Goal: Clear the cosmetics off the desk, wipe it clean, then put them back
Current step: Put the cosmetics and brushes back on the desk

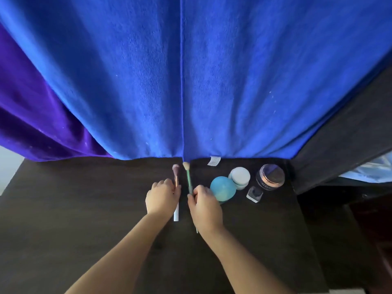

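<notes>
Here, in the head view, a dark desk [63,219] runs up to a big blue cloth [212,81] hanging along its far edge, with a purple cloth [31,124] beside it toward the far left corner. A small white tag [214,160] sits at the blue cloth's lower hem.

The left hand [162,197] is curled with its fingers closed on a pink-handled makeup brush [176,177]; the brush's pale pink bristles point at the far edge, and its white lower handle shows below the palm. The right hand [203,205] pinches a green-handled makeup brush [188,179] between thumb and fingers, cream bristles toward the far edge, a thin tip of the handle showing under the wrist. The two brushes lie nearly parallel, just beside each other, near the middle of the far edge. Whether they rest on the desk or are slightly raised cannot be told.

Toward the far right corner stand the other cosmetics. A turquoise egg-shaped case [222,188] is just beside the right hand. A white round jar [240,177] touches it behind. A small square bottle [254,194] and a dark jar with a copper rim [270,177] stand further right, close together.
</notes>
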`<state>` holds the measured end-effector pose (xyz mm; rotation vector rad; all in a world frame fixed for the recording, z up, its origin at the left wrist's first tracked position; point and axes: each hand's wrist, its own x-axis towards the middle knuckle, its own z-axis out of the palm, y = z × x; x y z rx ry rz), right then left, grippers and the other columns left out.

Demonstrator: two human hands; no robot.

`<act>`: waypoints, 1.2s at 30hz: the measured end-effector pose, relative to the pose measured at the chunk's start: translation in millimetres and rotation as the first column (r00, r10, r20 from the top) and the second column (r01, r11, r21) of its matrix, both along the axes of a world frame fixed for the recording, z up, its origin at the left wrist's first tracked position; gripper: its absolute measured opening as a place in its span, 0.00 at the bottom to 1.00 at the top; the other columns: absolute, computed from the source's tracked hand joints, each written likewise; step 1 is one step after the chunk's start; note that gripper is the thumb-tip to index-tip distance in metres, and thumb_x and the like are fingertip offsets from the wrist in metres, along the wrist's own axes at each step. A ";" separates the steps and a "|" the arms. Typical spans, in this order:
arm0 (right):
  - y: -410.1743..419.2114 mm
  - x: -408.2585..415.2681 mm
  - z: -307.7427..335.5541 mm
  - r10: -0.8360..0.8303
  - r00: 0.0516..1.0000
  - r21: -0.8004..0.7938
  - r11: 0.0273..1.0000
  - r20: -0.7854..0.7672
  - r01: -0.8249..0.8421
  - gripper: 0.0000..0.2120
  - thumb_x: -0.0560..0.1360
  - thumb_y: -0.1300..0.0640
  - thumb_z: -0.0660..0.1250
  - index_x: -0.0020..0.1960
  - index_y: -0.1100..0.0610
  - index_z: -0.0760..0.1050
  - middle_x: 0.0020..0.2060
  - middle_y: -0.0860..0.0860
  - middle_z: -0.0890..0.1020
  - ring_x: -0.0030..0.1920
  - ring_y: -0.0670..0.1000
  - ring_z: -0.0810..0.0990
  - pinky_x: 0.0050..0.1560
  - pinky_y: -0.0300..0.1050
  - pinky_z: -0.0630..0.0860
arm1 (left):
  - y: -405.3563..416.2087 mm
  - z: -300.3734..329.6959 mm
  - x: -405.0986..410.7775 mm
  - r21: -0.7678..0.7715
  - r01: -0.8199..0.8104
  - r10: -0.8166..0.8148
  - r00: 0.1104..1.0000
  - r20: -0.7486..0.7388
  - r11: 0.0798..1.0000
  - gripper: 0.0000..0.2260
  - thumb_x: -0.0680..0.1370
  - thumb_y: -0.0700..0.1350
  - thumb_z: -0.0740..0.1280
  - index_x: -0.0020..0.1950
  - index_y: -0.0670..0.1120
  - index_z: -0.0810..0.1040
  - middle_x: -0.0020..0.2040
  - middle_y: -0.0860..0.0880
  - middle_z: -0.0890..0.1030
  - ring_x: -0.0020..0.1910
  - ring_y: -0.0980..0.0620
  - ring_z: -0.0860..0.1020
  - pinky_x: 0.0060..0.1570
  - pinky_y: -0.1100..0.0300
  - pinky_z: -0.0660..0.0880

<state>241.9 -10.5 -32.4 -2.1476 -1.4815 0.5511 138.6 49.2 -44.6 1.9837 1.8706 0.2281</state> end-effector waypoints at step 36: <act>-81.2 472.4 283.7 -0.343 0.928 0.695 0.633 -0.144 0.341 0.20 0.77 0.59 0.62 0.68 0.60 0.64 0.65 0.56 0.72 0.62 0.52 0.73 0.62 0.48 0.71 | -92.7 289.8 465.1 0.470 0.174 -0.488 0.501 0.715 0.866 0.25 0.77 0.44 0.64 0.71 0.46 0.60 0.65 0.47 0.66 0.65 0.51 0.66 0.62 0.58 0.66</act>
